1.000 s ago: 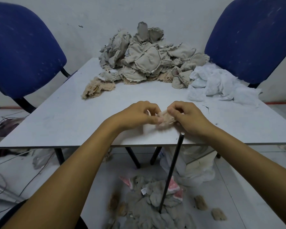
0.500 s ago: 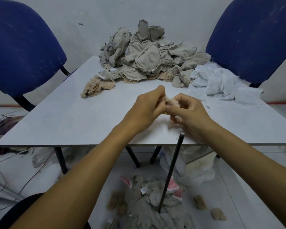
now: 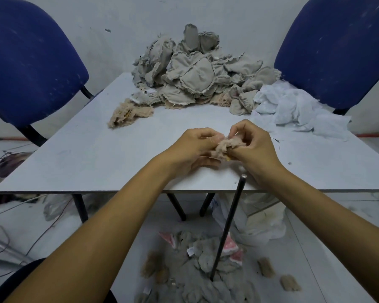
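Your left hand (image 3: 197, 145) and right hand (image 3: 252, 147) meet just above the near middle of the tabletop (image 3: 92, 154), and both grip one small tan plush piece (image 3: 224, 146) between them. Your left fingers are curled in, pinching the piece's left end. Your right thumb and fingers are bent round its right end, with the index finger arched over the top. The piece is bunched up and fuzzy, and a bit of yellow shows at its lower edge. Whether it touches the tabletop I cannot tell, as your hands hide its underside.

At the far edge of the tabletop sits a big grey pile (image 3: 195, 77) of frayed fabric pieces. A tan heap (image 3: 127, 113) lies at the pile's left foot, and white cloth (image 3: 293, 108) lies crumpled against its right side. All of these are well apart from your hands.

A blue chair (image 3: 31, 68) stands to the left of the tabletop and another chair (image 3: 337, 51) to the right. A dark rod (image 3: 230, 224) slants up from the floor (image 3: 326, 248) to the near edge of the tabletop, just below your right wrist. More grey and tan pieces (image 3: 206, 270) are strewn on the floor around its foot.
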The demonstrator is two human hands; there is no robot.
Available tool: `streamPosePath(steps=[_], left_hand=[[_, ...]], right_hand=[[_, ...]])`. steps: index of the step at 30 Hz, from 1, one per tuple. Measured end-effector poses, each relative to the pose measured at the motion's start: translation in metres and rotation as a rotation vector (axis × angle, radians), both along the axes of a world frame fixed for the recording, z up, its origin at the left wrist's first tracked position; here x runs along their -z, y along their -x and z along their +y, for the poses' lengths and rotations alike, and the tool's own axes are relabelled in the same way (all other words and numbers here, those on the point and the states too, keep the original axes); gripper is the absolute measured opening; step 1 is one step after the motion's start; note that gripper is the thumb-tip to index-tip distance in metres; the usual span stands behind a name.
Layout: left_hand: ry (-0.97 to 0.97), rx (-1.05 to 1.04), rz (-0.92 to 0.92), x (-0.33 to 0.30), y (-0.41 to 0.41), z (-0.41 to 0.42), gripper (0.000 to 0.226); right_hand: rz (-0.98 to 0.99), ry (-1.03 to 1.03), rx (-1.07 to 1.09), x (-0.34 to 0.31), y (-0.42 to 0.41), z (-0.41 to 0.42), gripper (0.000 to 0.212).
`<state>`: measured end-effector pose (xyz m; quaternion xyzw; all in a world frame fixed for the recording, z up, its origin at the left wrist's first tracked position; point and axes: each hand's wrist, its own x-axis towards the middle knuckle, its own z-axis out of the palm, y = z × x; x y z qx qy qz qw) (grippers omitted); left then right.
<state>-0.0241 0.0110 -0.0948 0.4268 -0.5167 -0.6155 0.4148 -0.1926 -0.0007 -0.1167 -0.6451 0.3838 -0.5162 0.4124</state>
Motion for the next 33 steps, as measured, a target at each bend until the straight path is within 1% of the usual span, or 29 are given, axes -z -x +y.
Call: streamPosePath(steps=[2,4,6,8,9,11,12,13,14,15,16,19,21,24,26,28,30,33], left_hand=[[-0.030,0.024,0.027,-0.001,-0.002,0.000,0.012],[-0.011,0.016,0.055,-0.001,-0.004,0.000,0.011],[0.060,-0.029,0.053,-0.001,-0.005,0.000,0.018],[0.125,-0.055,0.018,-0.001,-0.005,0.001,0.025],[0.139,-0.052,0.010,-0.001,-0.007,0.000,0.026],[0.118,0.025,0.024,-0.003,-0.015,-0.002,0.029],[0.098,0.115,0.020,-0.005,-0.020,-0.003,0.026],[0.079,0.218,0.006,-0.007,-0.024,-0.002,0.019],[0.083,0.288,-0.035,-0.007,-0.027,-0.001,0.016],[0.106,0.302,-0.102,-0.005,-0.029,-0.001,0.017],[0.139,0.266,-0.177,-0.002,-0.029,-0.002,0.018],[0.227,-0.009,-0.292,0.005,-0.030,-0.006,0.013],[0.275,-0.169,-0.337,0.007,-0.034,-0.009,0.015],[0.288,-0.283,-0.431,0.011,-0.040,-0.011,0.016],[0.295,-0.232,-0.489,0.013,-0.042,-0.009,0.011],[0.298,-0.041,-0.491,0.009,-0.043,-0.006,0.010],[0.304,0.165,-0.518,0.003,-0.040,0.000,0.021],[0.374,0.318,-0.759,-0.001,-0.032,0.006,0.033]], right_hand=[[0.033,0.022,0.029,0.001,0.000,0.000,0.032],[0.014,0.004,-0.015,0.000,-0.002,0.002,0.030],[-0.104,-0.130,-0.196,-0.005,-0.001,0.004,0.026],[-0.232,-0.299,-0.383,-0.009,0.005,0.002,0.031],[-0.287,-0.362,-0.443,-0.011,0.009,0.001,0.035],[-0.444,-0.475,-0.482,-0.012,0.014,-0.003,0.045],[-0.519,-0.519,-0.450,-0.012,0.015,-0.005,0.048],[-0.552,-0.540,-0.390,-0.011,0.014,-0.008,0.047],[-0.529,-0.537,-0.316,-0.010,0.012,-0.010,0.043],[-0.454,-0.511,-0.250,-0.009,0.008,-0.012,0.039],[-0.357,-0.468,-0.202,-0.008,0.003,-0.014,0.036],[-0.104,-0.332,-0.114,-0.005,-0.015,-0.013,0.031],[0.023,-0.260,-0.086,-0.003,-0.025,-0.013,0.030],[0.117,-0.222,-0.056,-0.002,-0.034,-0.018,0.025],[0.105,-0.231,-0.042,-0.001,-0.035,-0.020,0.022],[0.090,-0.219,-0.011,0.000,-0.034,-0.021,0.023],[0.106,-0.193,0.014,0.000,-0.034,-0.022,0.026],[0.035,-0.229,-0.010,0.000,-0.033,-0.024,0.024]])
